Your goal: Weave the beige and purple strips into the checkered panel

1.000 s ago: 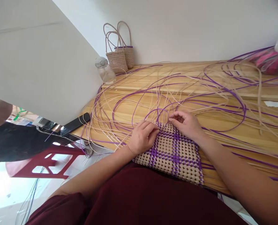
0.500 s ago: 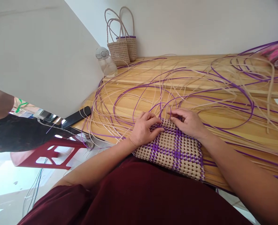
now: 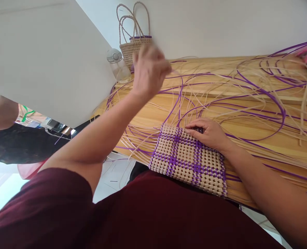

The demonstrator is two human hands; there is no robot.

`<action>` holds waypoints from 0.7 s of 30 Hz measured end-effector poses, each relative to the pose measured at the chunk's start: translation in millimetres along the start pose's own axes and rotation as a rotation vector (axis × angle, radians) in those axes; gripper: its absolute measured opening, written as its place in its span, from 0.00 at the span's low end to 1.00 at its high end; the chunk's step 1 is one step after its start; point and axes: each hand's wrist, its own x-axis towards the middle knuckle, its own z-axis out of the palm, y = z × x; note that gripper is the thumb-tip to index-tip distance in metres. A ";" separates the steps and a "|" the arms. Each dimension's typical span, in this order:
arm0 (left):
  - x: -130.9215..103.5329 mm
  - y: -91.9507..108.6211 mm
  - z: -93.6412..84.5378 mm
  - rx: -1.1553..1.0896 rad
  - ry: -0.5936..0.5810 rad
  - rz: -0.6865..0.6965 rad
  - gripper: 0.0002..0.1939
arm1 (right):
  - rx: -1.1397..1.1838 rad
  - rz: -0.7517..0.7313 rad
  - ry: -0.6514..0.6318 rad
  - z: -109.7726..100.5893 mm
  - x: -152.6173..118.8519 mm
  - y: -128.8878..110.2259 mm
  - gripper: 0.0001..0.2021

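A table (image 3: 140,121) lies under a web of loose strands (image 3: 284,114), purple and natural, whose crossing loops could snag one another if a length is drawn through them. At its near edge, against the maker's maroon shirt, sits a checked woven panel (image 3: 186,152); a sharp tug could skew its upper rows or drag it askew, since only one hand appears to steady it. Two handled bags (image 3: 127,52) stand by the wall beside a clear bottle (image 3: 119,67), which a wide swing or a whipping loop could tip. The right hand (image 3: 207,135) rests at the panel's top edge, fingers narrow, seemingly pinching it; a slackened grip there could let the weave shift. The left hand (image 3: 149,69), raised and blurred, has its fingers drawn together, apparently on a purple strand (image 3: 181,86); pulled too hard, that strand could kink or slip free.
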 end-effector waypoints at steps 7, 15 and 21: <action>68.5 2.2 45.2 -0.072 -0.226 -0.120 0.19 | 0.024 0.030 -0.009 -0.2 1.6 -2.4 0.12; -69.8 56.6 85.6 -0.340 -0.143 0.183 0.13 | 0.039 0.065 -0.008 0.4 0.9 -1.1 0.12; -123.0 63.3 85.2 -0.385 -0.253 0.125 0.12 | 0.036 0.099 0.000 1.6 0.8 0.8 0.11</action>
